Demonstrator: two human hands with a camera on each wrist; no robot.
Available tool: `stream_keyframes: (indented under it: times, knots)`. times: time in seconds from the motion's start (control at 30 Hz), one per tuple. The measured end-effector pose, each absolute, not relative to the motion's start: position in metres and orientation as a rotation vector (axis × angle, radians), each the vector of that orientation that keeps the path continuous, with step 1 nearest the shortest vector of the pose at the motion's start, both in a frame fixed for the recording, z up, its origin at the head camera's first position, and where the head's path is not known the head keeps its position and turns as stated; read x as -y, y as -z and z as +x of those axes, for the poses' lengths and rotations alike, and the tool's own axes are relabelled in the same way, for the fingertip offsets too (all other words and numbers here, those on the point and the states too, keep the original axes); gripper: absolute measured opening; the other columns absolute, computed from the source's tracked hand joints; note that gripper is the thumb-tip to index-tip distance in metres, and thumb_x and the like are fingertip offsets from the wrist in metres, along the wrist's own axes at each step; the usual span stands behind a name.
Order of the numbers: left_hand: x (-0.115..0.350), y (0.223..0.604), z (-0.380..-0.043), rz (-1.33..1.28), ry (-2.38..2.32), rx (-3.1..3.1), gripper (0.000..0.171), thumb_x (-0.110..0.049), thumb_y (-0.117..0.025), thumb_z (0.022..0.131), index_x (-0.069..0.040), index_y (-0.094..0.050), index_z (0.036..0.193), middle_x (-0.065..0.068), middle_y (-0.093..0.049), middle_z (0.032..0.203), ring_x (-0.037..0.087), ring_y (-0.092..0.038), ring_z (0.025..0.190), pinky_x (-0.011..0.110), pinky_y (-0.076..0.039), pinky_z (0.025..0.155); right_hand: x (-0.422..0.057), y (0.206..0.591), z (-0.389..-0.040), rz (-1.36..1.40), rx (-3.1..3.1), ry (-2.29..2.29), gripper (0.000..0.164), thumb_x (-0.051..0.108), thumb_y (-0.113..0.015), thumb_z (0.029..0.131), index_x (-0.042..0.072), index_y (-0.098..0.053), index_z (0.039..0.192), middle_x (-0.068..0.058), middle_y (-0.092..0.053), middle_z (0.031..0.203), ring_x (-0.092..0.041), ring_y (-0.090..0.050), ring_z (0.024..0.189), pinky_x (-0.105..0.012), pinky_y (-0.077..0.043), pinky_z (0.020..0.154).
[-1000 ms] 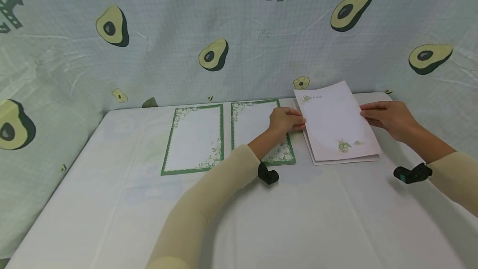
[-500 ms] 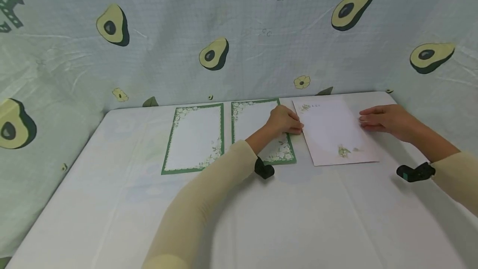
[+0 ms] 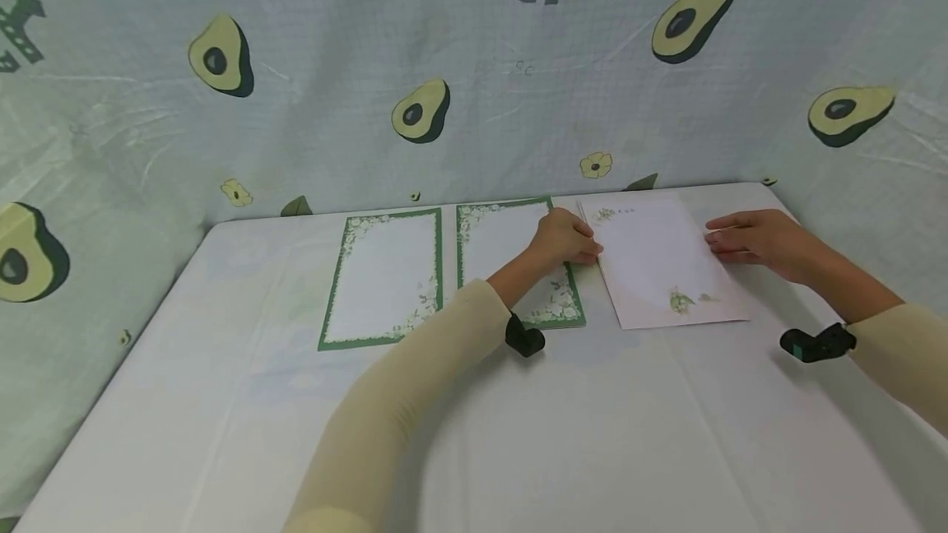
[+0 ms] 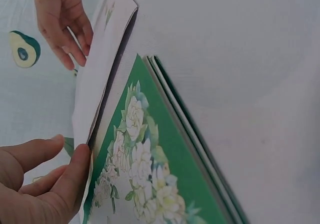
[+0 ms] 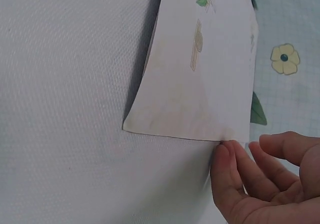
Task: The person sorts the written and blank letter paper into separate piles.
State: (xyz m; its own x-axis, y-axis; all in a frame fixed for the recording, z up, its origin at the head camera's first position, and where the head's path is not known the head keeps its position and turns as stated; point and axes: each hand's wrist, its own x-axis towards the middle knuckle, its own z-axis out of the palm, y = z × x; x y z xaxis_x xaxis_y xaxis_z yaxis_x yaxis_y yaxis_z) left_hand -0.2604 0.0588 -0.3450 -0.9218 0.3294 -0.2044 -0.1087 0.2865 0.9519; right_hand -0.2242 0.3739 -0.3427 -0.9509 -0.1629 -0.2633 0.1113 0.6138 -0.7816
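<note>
A stack of pale pink letter paper [image 3: 652, 261] with small floral prints lies at the right of the table, its edges lined up. My left hand [image 3: 564, 238] touches the stack's left edge with its fingertips, thumb apart from the fingers in the left wrist view. At the opposite edge, my right hand [image 3: 763, 243] rests its fingertips against the paper; the right wrist view shows the fingers [image 5: 227, 166] loosely bent there. Under my left forearm is a green-bordered stack of paper [image 3: 504, 237], partly hidden. Its layered edges [image 4: 185, 129] show in the left wrist view.
Another green-bordered floral sheet [image 3: 388, 278] lies further left. All the paper rests on a white-covered table [image 3: 592, 434]. Behind it hangs a pale curtain [image 3: 311, 130] printed with avocados, close to the table's back edge.
The pink sheets, held raised and tilted between both hands a second ago, have come down flat into one aligned stack. Both hands have stayed at its edges and barely moved since.
</note>
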Motion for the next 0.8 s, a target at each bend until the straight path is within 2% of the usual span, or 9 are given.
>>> stream_keyframes:
  times: [0.13, 0.23, 0.43, 0.53, 0.67, 0.8]
  knots:
    - [-0.058, 0.342, -0.262, 0.214, -1.639, -2.234, 0.03, 0.004, -0.075, 0.09, 0.012, -0.068, 0.118, 0.02, -0.073, 0.105, 0.031, -0.075, 0.092, 0.034, -0.064, 0.078, -0.372, 0.341, -0.224, -0.046, -2.563, 1.248, 0.057, 0.025, -0.046, 0.111, -0.016, -0.035, 0.149, -0.036, -0.041, 0.15, 0.014, -0.059, 0.096, -0.017, -0.058, 0.088]
    - [-0.052, 0.339, -0.264, 0.327, -1.529, -2.321, 0.033, -0.002, -0.073, 0.093, 0.009, -0.066, 0.124, 0.018, -0.073, 0.109, 0.027, -0.075, 0.093, 0.031, -0.063, 0.078, -0.371, 0.34, -0.223, -0.039, -2.578, 1.252, 0.056, 0.025, -0.047, 0.111, -0.015, -0.036, 0.149, -0.035, -0.042, 0.151, 0.015, -0.059, 0.096, -0.016, -0.057, 0.088]
    - [-0.019, 0.332, -0.274, 0.652, -1.245, -2.501, 0.044, -0.012, -0.07, 0.098, 0.002, -0.057, 0.139, 0.013, -0.066, 0.129, 0.023, -0.065, 0.116, 0.026, -0.059, 0.086, -0.365, 0.339, -0.218, -0.068, -2.647, 1.242, 0.054, 0.027, -0.05, 0.11, -0.011, -0.041, 0.147, -0.033, -0.046, 0.148, 0.014, -0.059, 0.096, -0.014, -0.057, 0.088]
    - [0.008, 0.324, -0.275, 0.709, -1.173, -2.528, 0.05, -0.014, -0.069, 0.099, -0.002, -0.053, 0.144, 0.013, -0.062, 0.136, 0.024, -0.06, 0.124, 0.029, -0.057, 0.093, -0.356, 0.338, -0.216, -0.137, -2.669, 1.265, 0.052, 0.026, -0.053, 0.109, -0.01, -0.045, 0.145, -0.032, -0.048, 0.145, 0.012, -0.06, 0.097, -0.015, -0.057, 0.088]
    - [0.046, 0.315, -0.272, 0.722, -1.137, -2.565, 0.049, -0.014, -0.07, 0.099, -0.003, -0.054, 0.143, 0.015, -0.061, 0.137, 0.026, -0.062, 0.125, 0.034, -0.057, 0.097, -0.339, 0.336, -0.214, -0.211, -2.654, 1.31, 0.049, 0.024, -0.056, 0.107, -0.008, -0.049, 0.143, -0.028, -0.052, 0.144, 0.009, -0.062, 0.1, -0.014, -0.057, 0.087]
    - [0.083, 0.309, -0.266, 0.694, -1.091, -2.614, 0.046, -0.014, -0.069, 0.099, -0.002, -0.055, 0.141, 0.017, -0.062, 0.136, 0.029, -0.061, 0.125, 0.037, -0.057, 0.098, -0.316, 0.333, -0.217, -0.239, -2.613, 1.268, 0.049, 0.027, -0.058, 0.106, -0.004, -0.051, 0.144, -0.024, -0.055, 0.143, -0.003, -0.065, 0.107, -0.017, -0.057, 0.089]
